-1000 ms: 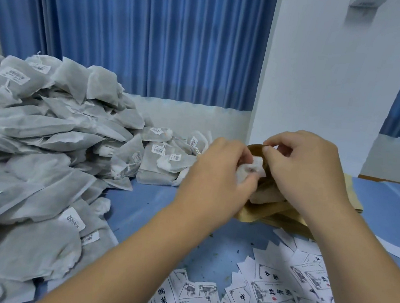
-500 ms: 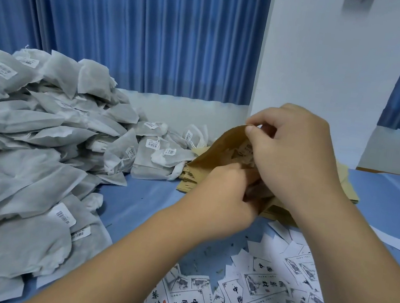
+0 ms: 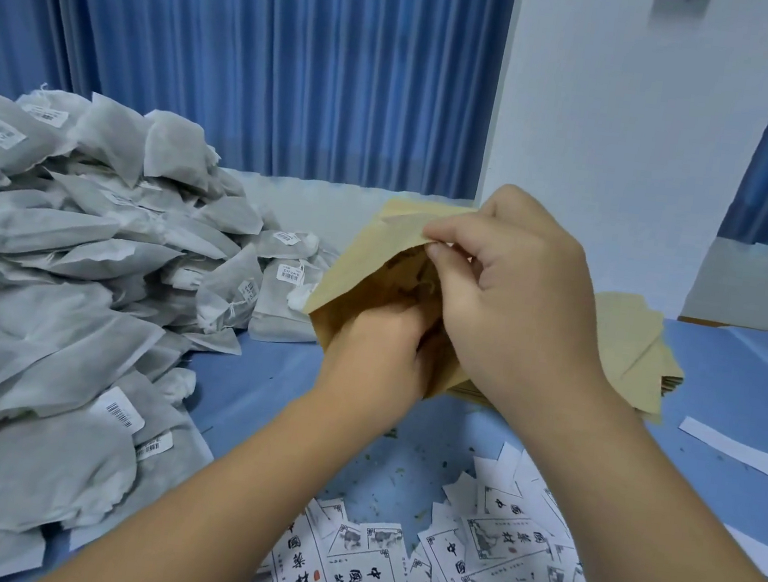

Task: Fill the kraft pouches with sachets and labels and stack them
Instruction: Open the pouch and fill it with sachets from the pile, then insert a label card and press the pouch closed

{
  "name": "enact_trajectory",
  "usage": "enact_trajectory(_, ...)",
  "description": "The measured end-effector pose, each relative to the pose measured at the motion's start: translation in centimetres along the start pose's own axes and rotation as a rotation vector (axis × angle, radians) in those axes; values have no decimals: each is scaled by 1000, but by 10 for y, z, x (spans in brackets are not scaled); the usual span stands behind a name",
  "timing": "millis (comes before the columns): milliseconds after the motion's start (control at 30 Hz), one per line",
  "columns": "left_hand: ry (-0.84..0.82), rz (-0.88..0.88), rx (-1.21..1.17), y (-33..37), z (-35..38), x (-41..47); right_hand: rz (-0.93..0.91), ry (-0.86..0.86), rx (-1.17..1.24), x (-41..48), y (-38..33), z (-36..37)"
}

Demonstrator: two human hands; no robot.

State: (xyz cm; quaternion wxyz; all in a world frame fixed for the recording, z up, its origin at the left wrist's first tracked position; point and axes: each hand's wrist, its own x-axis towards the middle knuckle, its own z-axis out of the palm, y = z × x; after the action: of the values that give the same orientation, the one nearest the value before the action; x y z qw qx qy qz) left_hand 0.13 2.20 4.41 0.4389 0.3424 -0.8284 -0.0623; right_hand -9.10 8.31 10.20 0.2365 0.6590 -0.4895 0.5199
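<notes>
A kraft pouch [image 3: 364, 278] is held up, tilted, over the blue table [image 3: 253, 395], its mouth facing me. My right hand [image 3: 515, 307] pinches the upper edge of the mouth between thumb and forefinger. My left hand [image 3: 374, 352] reaches into the mouth from below, and its fingers are hidden inside the pouch. The sachet it carried is out of sight. A big heap of grey sachets [image 3: 60, 275] with barcode stickers fills the left. Printed paper labels [image 3: 459, 566] lie scattered in front of me.
A flat stack of kraft pouches [image 3: 631, 350] lies behind my right hand. A white paper strip [image 3: 735, 447] sits to the right on the table. Blue curtains and a white wall stand behind. Green crumbs speckle the cloth near the labels.
The white sachet seen in my left hand's fingers a second ago has gone into the pouch with that hand. My right hand has lifted the pouch's edge higher, widening the mouth.
</notes>
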Motion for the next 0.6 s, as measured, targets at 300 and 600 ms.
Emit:
enact_trajectory(300,-190,310,180,12,-18,7,159,-31,-130,-14,45,14)
enact_trajectory(600,157,112,190,-3,-28,15,260,-63,-167,-3,57,6)
